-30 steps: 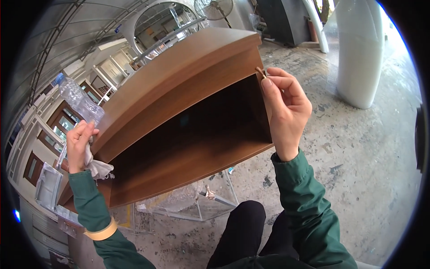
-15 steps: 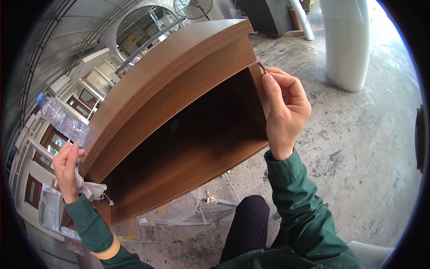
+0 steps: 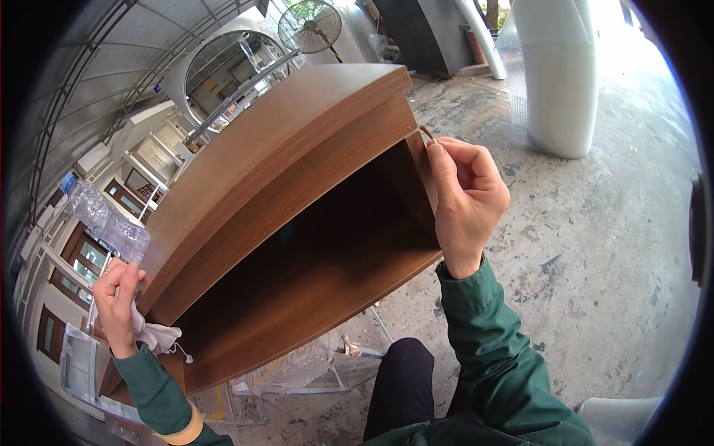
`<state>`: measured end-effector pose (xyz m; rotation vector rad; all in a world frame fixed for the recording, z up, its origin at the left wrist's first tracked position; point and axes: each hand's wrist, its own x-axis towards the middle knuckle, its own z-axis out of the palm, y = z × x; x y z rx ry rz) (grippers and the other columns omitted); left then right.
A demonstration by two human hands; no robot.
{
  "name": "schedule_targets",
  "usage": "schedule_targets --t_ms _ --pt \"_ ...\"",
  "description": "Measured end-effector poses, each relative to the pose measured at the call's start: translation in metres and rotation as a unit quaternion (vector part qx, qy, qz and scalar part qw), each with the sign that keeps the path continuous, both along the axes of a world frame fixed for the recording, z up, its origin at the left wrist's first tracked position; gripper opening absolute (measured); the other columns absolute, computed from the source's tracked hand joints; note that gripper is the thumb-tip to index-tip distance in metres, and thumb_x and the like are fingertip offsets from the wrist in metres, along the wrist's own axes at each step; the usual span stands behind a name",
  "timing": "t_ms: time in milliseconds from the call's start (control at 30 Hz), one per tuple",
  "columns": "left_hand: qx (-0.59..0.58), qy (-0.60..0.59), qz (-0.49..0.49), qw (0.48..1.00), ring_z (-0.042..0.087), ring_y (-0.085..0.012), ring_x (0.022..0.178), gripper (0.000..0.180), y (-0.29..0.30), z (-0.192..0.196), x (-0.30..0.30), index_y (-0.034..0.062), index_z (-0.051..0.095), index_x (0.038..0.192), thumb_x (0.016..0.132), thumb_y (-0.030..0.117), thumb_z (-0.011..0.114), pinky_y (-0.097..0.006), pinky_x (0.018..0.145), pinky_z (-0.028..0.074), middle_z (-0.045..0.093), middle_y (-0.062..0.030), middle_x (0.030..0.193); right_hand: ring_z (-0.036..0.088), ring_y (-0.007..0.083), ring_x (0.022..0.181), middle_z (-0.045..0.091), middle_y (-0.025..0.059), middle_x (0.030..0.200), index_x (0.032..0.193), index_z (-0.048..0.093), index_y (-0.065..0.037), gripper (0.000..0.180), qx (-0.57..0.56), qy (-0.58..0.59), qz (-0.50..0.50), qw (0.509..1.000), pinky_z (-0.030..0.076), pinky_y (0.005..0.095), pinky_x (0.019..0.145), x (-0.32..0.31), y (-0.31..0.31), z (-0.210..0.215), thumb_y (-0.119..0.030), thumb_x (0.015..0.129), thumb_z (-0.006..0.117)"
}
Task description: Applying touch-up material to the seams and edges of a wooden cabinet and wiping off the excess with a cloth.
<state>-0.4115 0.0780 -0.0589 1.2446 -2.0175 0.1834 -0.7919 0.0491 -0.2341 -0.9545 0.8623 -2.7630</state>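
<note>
A large brown wooden cabinet (image 3: 245, 171) with a curved front and an open, dark inside stands tilted across the view. My right hand (image 3: 468, 197) is closed at its right upright, thumb and forefinger pinching a thin brown stick-like piece (image 3: 426, 133) against the edge just below the top rail. Its exact kind is too small to tell. At the cabinet's left end my left hand (image 3: 117, 301) has its fingers curled, with a white cloth (image 3: 158, 336) with a loose string bunched under them. A roll of tan tape (image 3: 182, 427) circles my left forearm.
A clear plastic bottle (image 3: 108, 219) with a blue cap is by the cabinet's left end. Rolls of bubble wrap (image 3: 558, 89) stand on the concrete floor at the far right. A fan (image 3: 310, 27) and a round mirror (image 3: 223, 67) are behind. Below lies a plastic-wrapped frame (image 3: 297, 372).
The cabinet and both hands sit slightly lower in the view. My right hand keeps its pinch on the thin brown piece, and my left hand stays curled by the cloth.
</note>
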Motion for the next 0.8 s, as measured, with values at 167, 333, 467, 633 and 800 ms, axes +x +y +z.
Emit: schedule_targets --t_ms 167,333,467,633,800 --pt "0.003 0.005 -0.006 1.000 0.035 -0.0091 0.064 0.038 0.0028 -0.0008 -0.0089 -0.0056 0.055 0.065 0.090 0.022 0.061 -0.027 0.059 0.024 0.038 0.0000 0.065 0.064 0.0070 0.075 0.069 0.0058 0.084 0.086 0.065 0.003 0.004 0.015 0.020 -0.057 0.998 0.052 0.0209 0.071 0.0011 -0.0017 -0.0022 0.000 0.085 0.068" --pt "-0.009 0.003 0.002 1.000 0.034 -0.0102 0.064 0.040 0.0014 -0.0019 -0.0034 -0.0046 0.052 0.063 0.089 0.023 0.063 -0.028 0.059 0.024 0.038 -0.0007 0.063 0.064 0.0062 0.073 0.069 0.0051 0.081 0.085 0.065 0.002 0.003 0.036 0.037 -0.060 0.997 0.051 0.0205 0.068 -0.0019 -0.0003 0.0006 0.000 0.085 0.068" --pt "-0.030 -0.001 -0.022 0.999 0.034 -0.0113 0.062 0.040 -0.0016 -0.0045 -0.0055 -0.0034 0.048 0.060 0.088 0.020 0.064 -0.030 0.058 0.024 0.036 -0.0014 0.059 0.062 0.0049 0.070 0.068 0.0037 0.079 0.085 0.065 0.002 0.003 0.048 0.053 -0.072 0.995 0.050 0.0190 0.065 -0.0033 0.0025 0.0002 0.000 0.086 0.067" --pt "-0.038 -0.011 -0.018 0.999 0.034 -0.0117 0.061 0.040 -0.0016 -0.0048 -0.0067 -0.0025 0.045 0.059 0.088 0.017 0.064 -0.030 0.058 0.024 0.036 -0.0021 0.060 0.060 0.0042 0.068 0.067 0.0030 0.077 0.086 0.065 0.002 0.003 0.066 0.060 -0.072 0.993 0.049 0.0187 0.064 -0.0033 0.0050 0.0011 0.000 0.086 0.067" --pt "-0.035 -0.004 -0.022 0.999 0.033 -0.0116 0.061 0.039 -0.0020 -0.0053 -0.0053 -0.0023 0.044 0.060 0.088 0.017 0.064 -0.030 0.058 0.023 0.034 -0.0019 0.060 0.061 0.0045 0.068 0.067 0.0032 0.075 0.085 0.065 0.002 0.003 0.069 0.070 -0.083 0.992 0.049 0.0194 0.064 -0.0039 0.0048 0.0029 0.000 0.086 0.066"
